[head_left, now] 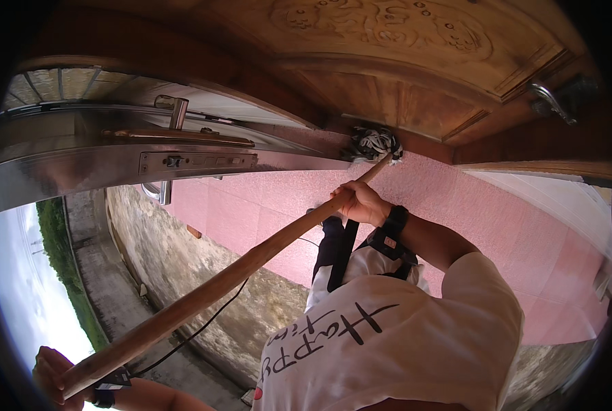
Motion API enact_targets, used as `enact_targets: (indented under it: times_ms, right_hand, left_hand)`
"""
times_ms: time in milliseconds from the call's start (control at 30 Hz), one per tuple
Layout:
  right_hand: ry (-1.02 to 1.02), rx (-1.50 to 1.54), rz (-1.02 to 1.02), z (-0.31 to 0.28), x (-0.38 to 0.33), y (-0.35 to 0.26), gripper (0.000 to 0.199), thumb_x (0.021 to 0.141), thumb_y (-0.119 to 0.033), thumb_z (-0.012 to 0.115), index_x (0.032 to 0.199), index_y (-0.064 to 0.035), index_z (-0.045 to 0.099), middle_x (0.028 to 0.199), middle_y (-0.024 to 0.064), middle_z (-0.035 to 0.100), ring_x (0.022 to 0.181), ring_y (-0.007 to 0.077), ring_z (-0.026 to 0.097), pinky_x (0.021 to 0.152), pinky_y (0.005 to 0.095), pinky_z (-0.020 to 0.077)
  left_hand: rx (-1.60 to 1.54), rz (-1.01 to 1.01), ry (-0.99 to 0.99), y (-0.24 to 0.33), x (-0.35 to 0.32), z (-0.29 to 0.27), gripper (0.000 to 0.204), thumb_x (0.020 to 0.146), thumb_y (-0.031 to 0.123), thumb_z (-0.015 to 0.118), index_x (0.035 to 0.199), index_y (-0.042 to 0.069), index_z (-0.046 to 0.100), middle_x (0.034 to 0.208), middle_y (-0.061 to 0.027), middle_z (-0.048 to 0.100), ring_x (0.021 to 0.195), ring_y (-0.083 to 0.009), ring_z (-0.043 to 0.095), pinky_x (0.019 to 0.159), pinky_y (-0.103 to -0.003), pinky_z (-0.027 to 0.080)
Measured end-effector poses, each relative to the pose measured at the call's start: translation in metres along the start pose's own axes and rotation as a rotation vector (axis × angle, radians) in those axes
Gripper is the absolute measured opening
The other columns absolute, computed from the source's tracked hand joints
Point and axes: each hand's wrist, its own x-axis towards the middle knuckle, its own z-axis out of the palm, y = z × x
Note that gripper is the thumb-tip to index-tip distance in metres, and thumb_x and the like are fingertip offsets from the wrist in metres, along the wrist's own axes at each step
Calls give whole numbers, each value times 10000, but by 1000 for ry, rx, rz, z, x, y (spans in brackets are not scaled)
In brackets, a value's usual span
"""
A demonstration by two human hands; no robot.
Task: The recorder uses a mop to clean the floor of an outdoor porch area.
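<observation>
Two hands on one long wooden mop handle (pixel 217 284), which runs diagonally from lower left up to the doorway. Nearest: left hand (pixel 49 373) at the bottom-left edge, fingers clenched around the butt end of the handle, a dark strap on the wrist just below it. A thin black cable (pixel 203 329) hangs under the handle and trails toward the torso. White T-shirt (pixel 388 342) with dark lettering fills the lower centre; black straps (pixel 343 253) run up its front.

Mid-range: right hand (pixel 360 202) closed around the upper part of the handle, knuckles up, a black wristband (pixel 395 220) on that wrist. Handle passes over pink speckled floor tiles (pixel 251 212). Left of the tiles the floor drops at a rough, stained concrete wall (pixel 182 274), with a concrete path and a strip of grass (pixel 63 267) beyond it.

Far end: mop head (pixel 376 144), grey-white strands with dark streaks, pressed on the tiles right at the foot of the carved wooden door (pixel 402 61), touching its bottom edge. Metal lever handle (pixel 549 101) on the door at upper right. To the left, a stainless-steel door leaf (pixel 66 164) stands edge-on, lock plate (pixel 197 162) and lever (pixel 158 190) visible.
</observation>
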Motion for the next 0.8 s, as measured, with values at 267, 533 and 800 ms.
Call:
enact_targets:
  times_ms: [267, 533, 800]
  right_hand:
    - [143, 31, -35, -24, -18, -17, 73, 819, -67, 416, 811, 6, 420, 819, 132, 512, 755, 236, 547, 722, 360, 487]
    - [12, 123, -265, 22, -34, -87, 177, 851, -130, 441, 877, 23, 526, 845, 105, 596, 811, 235, 573, 728, 352, 490]
    - [24, 127, -254, 20, -48, -96, 112, 816, -77, 471, 834, 17, 528, 778, 96, 587, 731, 201, 554, 688, 331, 480]
  left_hand:
    - [279, -18, 179, -95, 7, 44, 733, 724, 433, 626, 1250, 27, 318, 1137, -98, 488, 1109, -276, 431, 918, -439, 326]
    - [458, -103, 80, -184, 72, 108, 476, 793, 201, 591, 1204, 25, 430, 1205, -154, 462, 1128, -277, 433, 951, -389, 324]
    - [949, 46, -19, -271, 82, 137, 479, 732, 223, 644, 1122, 15, 460, 938, -134, 527, 926, -264, 478, 825, -361, 355]
